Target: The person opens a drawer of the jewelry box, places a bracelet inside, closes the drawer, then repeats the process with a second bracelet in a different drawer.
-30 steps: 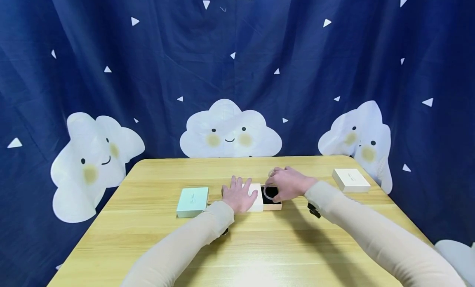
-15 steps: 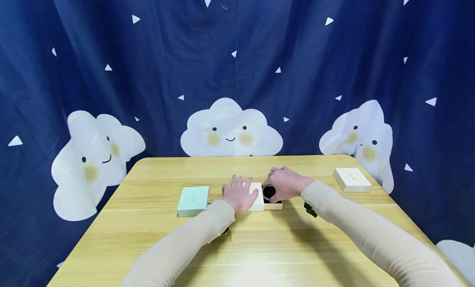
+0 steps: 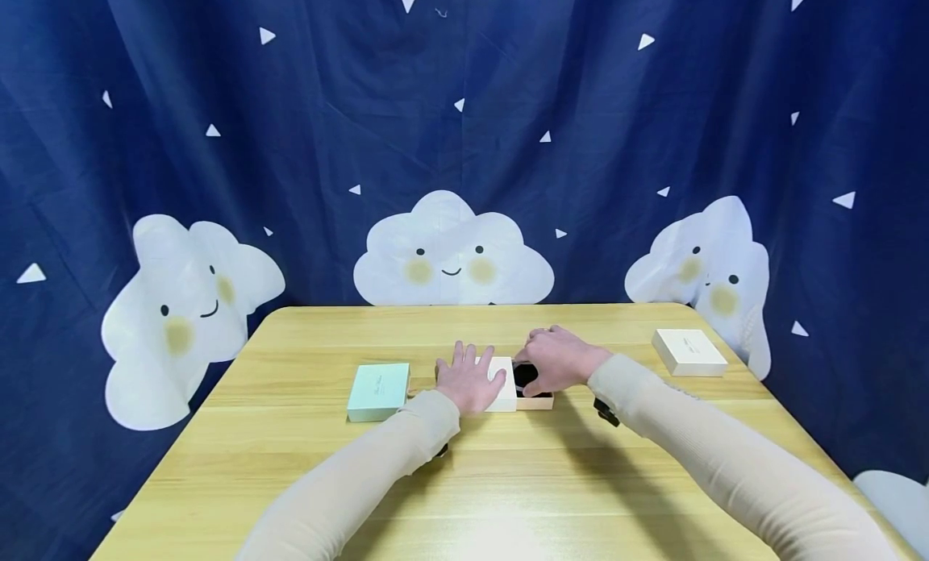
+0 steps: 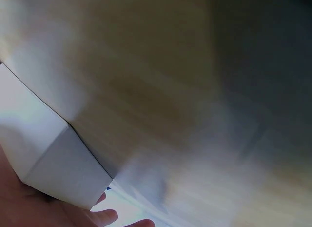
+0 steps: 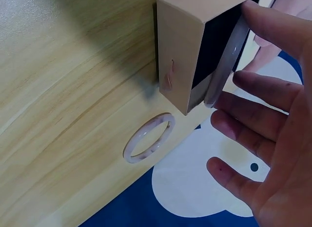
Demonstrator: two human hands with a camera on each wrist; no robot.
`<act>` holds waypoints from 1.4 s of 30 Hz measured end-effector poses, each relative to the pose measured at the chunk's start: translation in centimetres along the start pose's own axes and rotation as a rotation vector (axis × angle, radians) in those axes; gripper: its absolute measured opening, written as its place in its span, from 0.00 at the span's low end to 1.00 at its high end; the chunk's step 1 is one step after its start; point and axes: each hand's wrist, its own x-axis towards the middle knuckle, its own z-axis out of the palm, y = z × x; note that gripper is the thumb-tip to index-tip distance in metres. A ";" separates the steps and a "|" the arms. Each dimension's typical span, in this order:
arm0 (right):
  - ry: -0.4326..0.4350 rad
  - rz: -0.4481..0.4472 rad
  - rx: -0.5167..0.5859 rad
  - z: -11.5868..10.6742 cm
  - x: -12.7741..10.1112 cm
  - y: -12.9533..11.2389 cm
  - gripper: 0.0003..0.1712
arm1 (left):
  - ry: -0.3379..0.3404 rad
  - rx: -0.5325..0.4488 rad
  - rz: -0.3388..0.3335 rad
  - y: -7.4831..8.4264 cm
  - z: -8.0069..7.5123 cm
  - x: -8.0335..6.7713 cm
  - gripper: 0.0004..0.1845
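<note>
My left hand (image 3: 470, 381) rests with spread fingers on the white sleeve (image 3: 506, 390) of a drawer-style box at the table's middle. From the sleeve's right side the pink drawer (image 3: 535, 404) sticks out, its inside black. My right hand (image 3: 557, 359) is over that drawer, thumb and fingers pinching a pale translucent bangle (image 5: 228, 61) by its rim. In the right wrist view the bangle lies tilted against the black lining. Part of the sleeve is hidden under the left hand. A second bangle (image 5: 148, 138), pale with pinkish patches, lies flat on the table beside the box.
A mint-green box (image 3: 378, 392) stands left of the left hand. Toward the table's right edge is a white box (image 3: 689, 352) with small print. The wooden table (image 3: 464, 480) ends at a dark blue curtain (image 3: 464, 126) with cloud faces.
The bangle in my right hand has gone down flatter into the drawer, and that hand has shifted slightly left. My left hand stays on the sleeve.
</note>
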 end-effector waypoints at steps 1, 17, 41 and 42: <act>0.002 0.001 -0.004 0.0 0.0 0.0 0.31 | 0.000 -0.001 0.001 0.0 0.0 0.0 0.37; 0.054 0.010 -0.059 0.5 -0.2 -0.4 0.32 | -0.009 0.009 0.002 -0.1 0.4 0.3 0.37; 0.086 0.047 0.079 0.2 -2.1 0.6 0.33 | -0.021 0.006 -0.002 0.1 0.0 0.0 0.37; 0.080 0.057 0.088 0.2 -2.2 0.7 0.34 | -0.018 0.003 -0.001 0.1 -0.1 -0.1 0.37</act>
